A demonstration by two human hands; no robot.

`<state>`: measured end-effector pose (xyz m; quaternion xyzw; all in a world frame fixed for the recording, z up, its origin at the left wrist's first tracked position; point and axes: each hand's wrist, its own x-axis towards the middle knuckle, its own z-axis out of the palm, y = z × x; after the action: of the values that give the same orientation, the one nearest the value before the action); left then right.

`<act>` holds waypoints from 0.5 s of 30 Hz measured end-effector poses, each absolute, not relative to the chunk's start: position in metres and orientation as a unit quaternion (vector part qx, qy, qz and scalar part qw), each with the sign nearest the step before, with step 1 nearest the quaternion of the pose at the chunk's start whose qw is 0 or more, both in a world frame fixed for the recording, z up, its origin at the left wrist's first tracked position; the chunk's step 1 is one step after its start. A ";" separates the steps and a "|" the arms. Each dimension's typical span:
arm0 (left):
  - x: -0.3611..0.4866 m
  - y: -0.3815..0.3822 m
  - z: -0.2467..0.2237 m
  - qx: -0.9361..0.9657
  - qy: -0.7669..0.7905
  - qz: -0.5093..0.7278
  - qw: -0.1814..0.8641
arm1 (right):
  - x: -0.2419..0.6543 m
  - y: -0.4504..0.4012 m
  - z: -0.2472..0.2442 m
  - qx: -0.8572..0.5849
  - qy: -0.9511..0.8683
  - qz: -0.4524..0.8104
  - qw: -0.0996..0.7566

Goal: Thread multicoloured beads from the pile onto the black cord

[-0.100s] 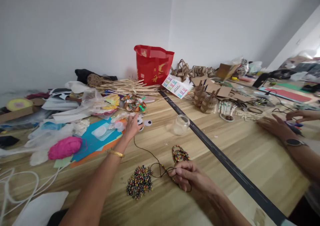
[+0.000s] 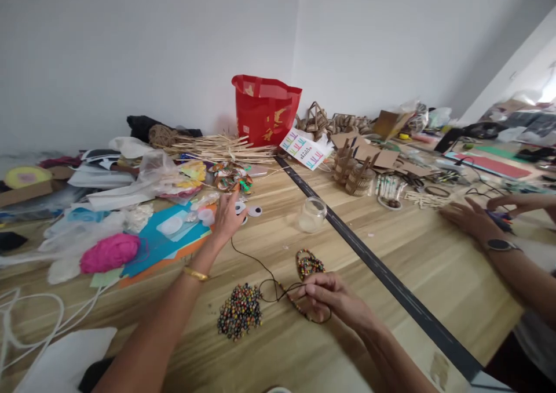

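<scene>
My right hand [image 2: 332, 300] pinches a thin dark cord [image 2: 273, 288] between thumb and fingertips. Small coloured beads [image 2: 299, 307] are threaded on a stretch of it, and a loop of cord hangs below the fingers. To the left of that hand lies a heap of loose multicoloured beads [image 2: 240, 312]; just beyond it is a coiled beaded string [image 2: 309, 264]. My left hand [image 2: 228, 216], a gold bangle at its wrist, reaches out with fingers extended beside some googly eyes [image 2: 255, 211]. The cord's far end runs up toward this hand, and what lies beneath the palm is hidden.
A glass jar [image 2: 313, 214] stands beside a black strip [image 2: 369, 259] crossing the table. Pink yarn [image 2: 110, 253] and blue sheets [image 2: 160, 239] lie left. Behind are a red bag [image 2: 267, 112] and thin sticks [image 2: 217, 149]. Another person's hands [image 2: 471, 222] work at right.
The view has shifted slightly, and a pale rim now shows at the bottom edge. Both hands keep nearly the same places, with the right still pinching the cord.
</scene>
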<state>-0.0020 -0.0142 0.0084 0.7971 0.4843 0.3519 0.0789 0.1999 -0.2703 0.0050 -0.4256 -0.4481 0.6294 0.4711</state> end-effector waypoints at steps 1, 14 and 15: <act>-0.004 -0.023 0.013 0.807 0.457 0.368 0.065 | 0.203 -0.271 0.007 -0.443 -0.470 0.610 0.460; -0.017 -0.164 0.012 0.934 0.224 0.122 0.249 | 0.214 -0.290 0.030 -0.526 -0.588 0.439 0.430; -0.016 -0.165 0.008 0.944 0.214 0.116 0.224 | 0.214 -0.292 0.032 -0.527 -0.592 0.434 0.428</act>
<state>-0.0165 -0.1649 0.0075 0.9436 0.2140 0.1156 0.2244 0.2137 -0.2923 0.0323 -0.5270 -0.5920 0.4343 0.4281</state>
